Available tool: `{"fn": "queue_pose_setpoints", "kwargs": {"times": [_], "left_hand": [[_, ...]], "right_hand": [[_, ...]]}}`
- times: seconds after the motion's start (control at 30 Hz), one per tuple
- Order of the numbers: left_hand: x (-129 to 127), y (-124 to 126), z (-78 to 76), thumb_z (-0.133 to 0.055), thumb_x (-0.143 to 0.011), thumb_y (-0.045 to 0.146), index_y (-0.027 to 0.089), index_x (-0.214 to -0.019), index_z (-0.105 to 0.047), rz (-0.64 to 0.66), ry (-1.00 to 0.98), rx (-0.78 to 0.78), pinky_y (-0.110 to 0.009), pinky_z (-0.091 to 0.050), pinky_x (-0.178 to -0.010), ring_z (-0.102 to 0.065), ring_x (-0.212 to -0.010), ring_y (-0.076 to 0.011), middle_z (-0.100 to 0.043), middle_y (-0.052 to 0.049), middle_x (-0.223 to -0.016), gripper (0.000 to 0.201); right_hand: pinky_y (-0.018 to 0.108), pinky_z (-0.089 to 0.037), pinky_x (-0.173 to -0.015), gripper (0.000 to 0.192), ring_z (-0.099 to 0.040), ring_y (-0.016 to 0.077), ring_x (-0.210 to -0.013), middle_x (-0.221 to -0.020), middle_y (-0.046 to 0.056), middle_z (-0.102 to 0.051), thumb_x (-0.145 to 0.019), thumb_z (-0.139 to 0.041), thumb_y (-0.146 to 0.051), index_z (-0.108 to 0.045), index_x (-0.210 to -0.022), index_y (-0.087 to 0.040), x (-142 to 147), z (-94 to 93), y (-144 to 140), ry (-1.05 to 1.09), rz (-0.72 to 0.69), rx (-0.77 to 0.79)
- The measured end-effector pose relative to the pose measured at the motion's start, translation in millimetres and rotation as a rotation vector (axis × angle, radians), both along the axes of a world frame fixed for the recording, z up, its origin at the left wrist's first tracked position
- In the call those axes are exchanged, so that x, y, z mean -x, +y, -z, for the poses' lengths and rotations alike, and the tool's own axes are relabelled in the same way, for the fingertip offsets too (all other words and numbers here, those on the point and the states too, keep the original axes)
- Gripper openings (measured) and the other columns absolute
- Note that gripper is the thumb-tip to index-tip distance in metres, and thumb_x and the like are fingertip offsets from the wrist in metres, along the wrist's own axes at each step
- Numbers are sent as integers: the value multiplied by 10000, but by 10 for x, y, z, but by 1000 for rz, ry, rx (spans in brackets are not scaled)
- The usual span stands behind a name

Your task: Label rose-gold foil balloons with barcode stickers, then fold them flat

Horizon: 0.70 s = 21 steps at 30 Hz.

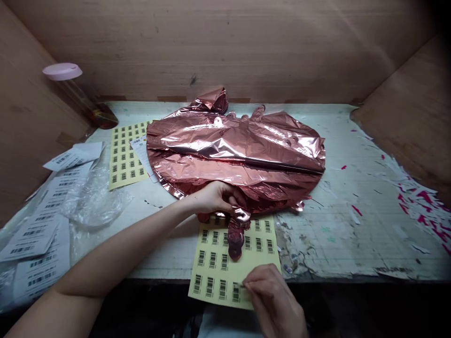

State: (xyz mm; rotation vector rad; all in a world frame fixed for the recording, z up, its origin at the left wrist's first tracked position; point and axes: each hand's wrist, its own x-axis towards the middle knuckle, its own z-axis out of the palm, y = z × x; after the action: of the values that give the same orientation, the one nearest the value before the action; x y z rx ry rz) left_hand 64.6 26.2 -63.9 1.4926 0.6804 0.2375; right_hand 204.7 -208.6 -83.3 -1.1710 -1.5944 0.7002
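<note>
A pile of flattened rose-gold foil balloons [236,141] lies across the middle of the table. At its near edge my left hand [220,197] is closed, gripping a balloon's filling tail [235,241] that hangs over a yellow sheet of barcode stickers [211,267]. This sheet sticks out past the table's front edge, and some places on it have no sticker. My right hand [276,300] is at the sheet's lower right, thumb and finger pinched at the edge of a barcode sticker [236,292]. The fingertips partly hide what they pinch.
Another barcode sheet [121,162] lies at the left, partly under the balloons. Printed white papers [45,211] and clear plastic wrap [98,202] are farther left. A pink-lidded bottle [62,71] stands in the back-left corner. Paper scraps [423,206] litter the right; cardboard walls [229,47] enclose the table.
</note>
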Motion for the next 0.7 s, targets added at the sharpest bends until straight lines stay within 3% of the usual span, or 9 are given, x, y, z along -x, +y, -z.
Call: {"fn": "queue_pose_setpoints", "kwargs": {"times": [0.07,0.17,0.27,0.37,0.47,0.6,0.7], "left_hand": [[-42,-26,-9,-865,-555,212,108,-851,-735,-53,42,-48,-276,-534,-725,-652,-713,-154,-694,-16,-724,340],[-109,-56,-4,-907,-473,257,113,-763,-713,-82,88,-92,-222,-470,-598,-581,-633,-116,-655,10,-685,377],[-147,-69,4,-926,-445,310,117,-719,-680,-79,93,-112,-180,-345,-483,-464,-539,-66,-572,54,-608,415],[-137,-68,-17,-939,-424,300,120,-732,-673,-85,86,-83,-179,-323,-470,-446,-525,-62,-524,75,-573,445],[-76,-37,-82,-929,-472,305,121,-787,-693,2,59,14,-212,-455,-587,-576,-636,-110,-617,34,-662,435],[14,93,-173,-856,-640,355,123,-885,-710,114,-38,147,-297,-532,-783,-662,-794,-159,-706,-33,-832,368],[-4,196,-190,-910,-541,321,122,-885,-709,37,-2,93,-256,-514,-673,-623,-672,-129,-665,2,-709,445]], "right_hand": [[330,-535,-691,267,-602,190,-817,-824,34,-620,-898,-512,-24,-531,-1024,-259,-76,-116,14,139,-5,77],[431,-539,-912,208,-632,209,-947,-882,37,-622,-932,-522,-115,-530,-1063,-277,-200,-263,175,301,24,149],[454,-497,-1018,446,-613,214,-1066,-1051,39,-560,-858,-670,-160,-459,-1217,-317,-239,-286,483,378,153,131],[372,-561,-918,700,-616,171,-991,-1105,15,-471,-758,-776,-169,-377,-1296,-371,-162,-225,813,461,290,129],[312,-583,-835,698,-618,130,-911,-1089,-5,-435,-753,-775,-181,-388,-1295,-390,-60,-172,1008,594,353,147],[292,-591,-761,718,-621,138,-901,-1094,6,-466,-766,-761,-160,-404,-1342,-396,40,-101,936,647,356,154],[294,-598,-681,714,-622,161,-915,-1143,39,-470,-819,-686,-90,-398,-1389,-411,88,-34,760,498,306,-4]]}}
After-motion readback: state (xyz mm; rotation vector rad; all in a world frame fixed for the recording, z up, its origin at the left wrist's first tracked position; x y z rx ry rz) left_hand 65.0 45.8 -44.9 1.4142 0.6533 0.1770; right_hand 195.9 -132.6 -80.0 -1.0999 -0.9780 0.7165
